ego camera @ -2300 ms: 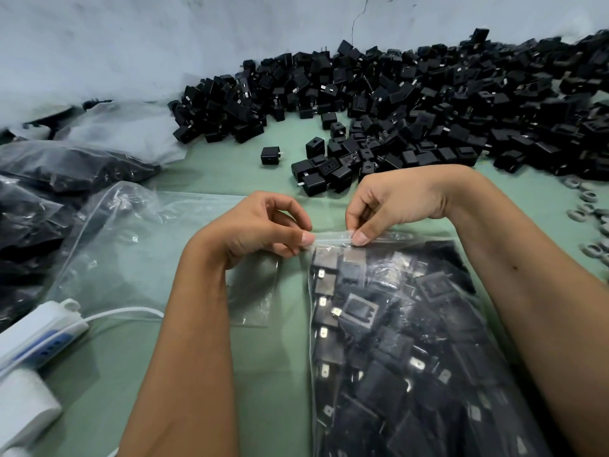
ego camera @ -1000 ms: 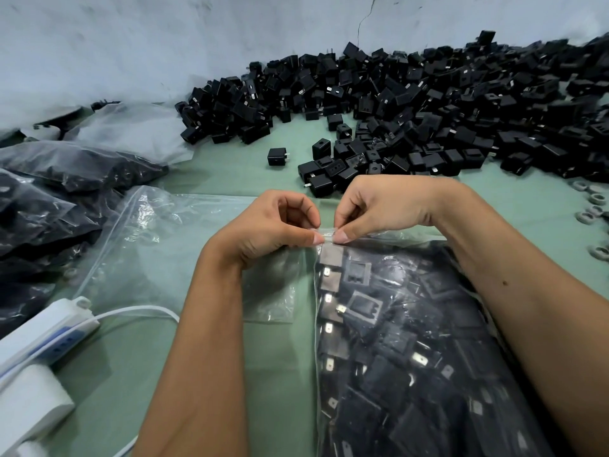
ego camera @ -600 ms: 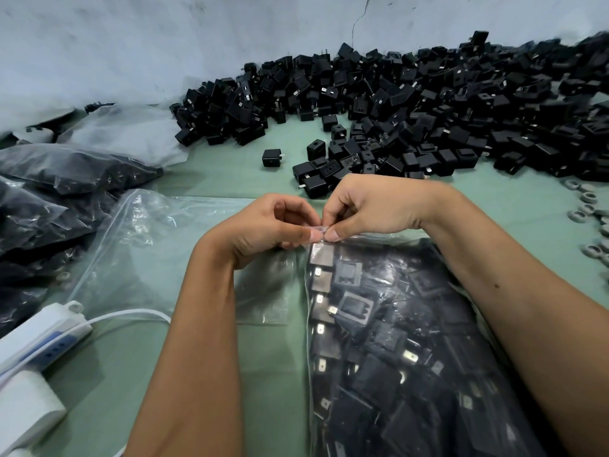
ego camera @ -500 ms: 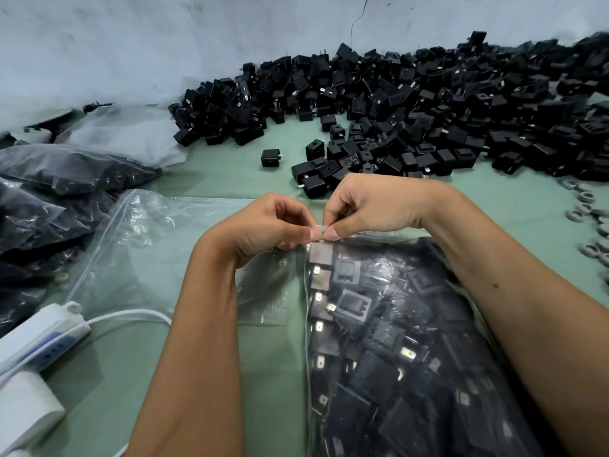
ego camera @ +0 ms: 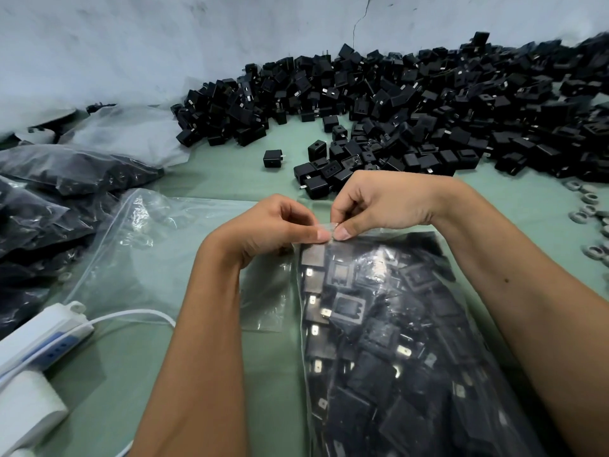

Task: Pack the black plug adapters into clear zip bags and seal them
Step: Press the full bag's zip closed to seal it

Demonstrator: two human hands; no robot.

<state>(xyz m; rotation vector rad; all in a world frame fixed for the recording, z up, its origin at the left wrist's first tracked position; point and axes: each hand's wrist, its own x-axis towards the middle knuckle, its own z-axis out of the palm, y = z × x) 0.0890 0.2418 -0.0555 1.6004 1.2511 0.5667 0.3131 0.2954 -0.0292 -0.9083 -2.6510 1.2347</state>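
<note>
Both hands meet at the top left corner of the filled bag (ego camera: 412, 341), which lies flat on the green table (ego camera: 230, 173) in front of the person, packed with black adapters. The left hand (ego camera: 263, 229) pinches the zip strip (ego camera: 329, 229) between thumb and forefinger, its other fingers curled under; the right hand (ego camera: 379, 202) pinches the same strip just beside it, thumb tip nearly touching the left thumb tip. Compared with the earliest frame, the right hand has slid leftward along the strip: then it pinched the seal a little apart from the left hand, with a gap of strip showing between them, and now the two pinches sit side by side at the corner. Over the last half second the hands barely change place. The left hand has held its corner throughout. The bag itself has not shifted on the table. An empty clear bag (ego camera: 158, 245) lies flat under the left forearm, as before. The loose pile of adapters (ego camera: 428, 110) stretches along the far side by the wall, with one lone adapter (ego camera: 273, 158) apart from it. Filled bags (ego camera: 49, 199) are stacked at the left edge, a white power strip (ego camera: 43, 341) lies at the lower left, and small grey rings (ego camera: 590, 206) are scattered at the right edge.
</note>
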